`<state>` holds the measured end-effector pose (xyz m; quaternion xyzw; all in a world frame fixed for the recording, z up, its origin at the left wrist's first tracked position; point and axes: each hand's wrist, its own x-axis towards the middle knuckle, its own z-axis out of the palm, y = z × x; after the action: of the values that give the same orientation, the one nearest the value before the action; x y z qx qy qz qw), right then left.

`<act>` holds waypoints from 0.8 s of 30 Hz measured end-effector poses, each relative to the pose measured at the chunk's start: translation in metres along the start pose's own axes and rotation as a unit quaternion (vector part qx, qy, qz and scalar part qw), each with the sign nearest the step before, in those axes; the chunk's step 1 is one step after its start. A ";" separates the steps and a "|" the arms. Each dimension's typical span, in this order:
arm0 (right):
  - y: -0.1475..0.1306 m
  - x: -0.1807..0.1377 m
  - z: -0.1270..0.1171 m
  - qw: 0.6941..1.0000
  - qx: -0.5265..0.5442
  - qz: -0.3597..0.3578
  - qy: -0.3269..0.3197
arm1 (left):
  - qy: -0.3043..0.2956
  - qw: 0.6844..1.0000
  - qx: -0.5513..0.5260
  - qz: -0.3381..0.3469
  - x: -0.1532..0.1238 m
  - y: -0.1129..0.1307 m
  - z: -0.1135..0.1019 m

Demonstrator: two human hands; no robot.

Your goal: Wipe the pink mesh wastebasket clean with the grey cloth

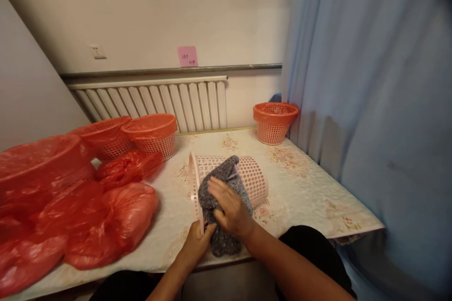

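A pale pink perforated basket (252, 176) lies on its side on the table (300, 188), its rim facing left. A grey cloth (221, 181) is draped over its side. My right hand (229, 209) presses flat on the cloth against the basket, fingers closed around the fabric. My left hand (197, 242) grips the lower edge of the basket's rim near the table's front edge.
Red plastic bags (88, 216) pile up at the left. Two bag-lined baskets (151, 134) stand behind them, another lined basket (274, 122) at the back right. A radiator (158, 101) runs along the wall. A blue curtain (370, 103) hangs at the right.
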<state>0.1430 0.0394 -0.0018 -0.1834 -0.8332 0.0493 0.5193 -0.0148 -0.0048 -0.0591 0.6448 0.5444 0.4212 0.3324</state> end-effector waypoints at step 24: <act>-0.017 0.008 -0.021 0.996 -0.016 0.086 0.011 | -0.119 0.989 -0.089 -0.015 -0.026 0.020 -0.004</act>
<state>0.1538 0.0243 0.0194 -0.2629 -0.8094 0.0787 0.5193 -0.0113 -0.0337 -0.0444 0.6498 0.4712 0.3832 0.4570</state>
